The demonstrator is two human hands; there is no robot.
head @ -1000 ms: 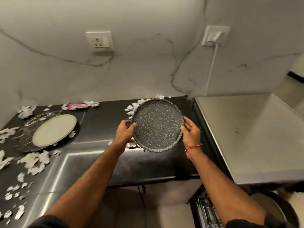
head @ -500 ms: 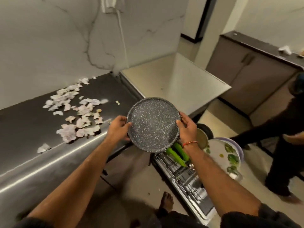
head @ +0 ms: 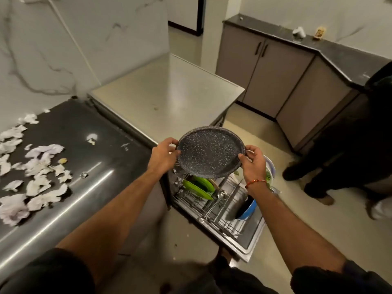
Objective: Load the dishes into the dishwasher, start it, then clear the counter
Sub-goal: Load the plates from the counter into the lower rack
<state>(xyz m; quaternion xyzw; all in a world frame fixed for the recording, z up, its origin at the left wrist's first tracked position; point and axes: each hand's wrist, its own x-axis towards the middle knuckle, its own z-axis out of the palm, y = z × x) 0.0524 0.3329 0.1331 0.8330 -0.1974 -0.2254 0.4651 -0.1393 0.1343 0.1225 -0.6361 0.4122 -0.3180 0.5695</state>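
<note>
Head view, plate: dark speckled plate [head: 210,152], round and shallow, held in the air above the pulled-out rack [head: 216,205], tilted with its face toward the camera; probably being turned toward upright to slot between the tines.
Head view, left hand [head: 163,157]: fingers curled over the plate's left rim, thumb on the near face; a grip at the edge that leaves the plate free to pivot.
Head view, right hand [head: 253,164]: fingers wrapped round the right rim opposite the left hand, holding the plate; red thread band on the wrist.
Head view, rack contents: green plates [head: 198,186] standing on edge at the rack's left, a ladle [head: 221,195] lying mid-rack, a blue bowl [head: 247,207] tipped on its side at the right; free wire beside the green plates looks like the likely slot.
Head view, dishwasher [head: 169,102]: pale flat top, just right of the desk, rack drawn out below.
Head view, desk [head: 95,166]: dark and glossy, strewn with torn paper scraps [head: 40,166], not yet cleared.
Head view, bystander: a second person [head: 347,145] in dark clothes standing near the rack's far side.
Stage: loading under way; start and clearing judged not yet begun.
</note>
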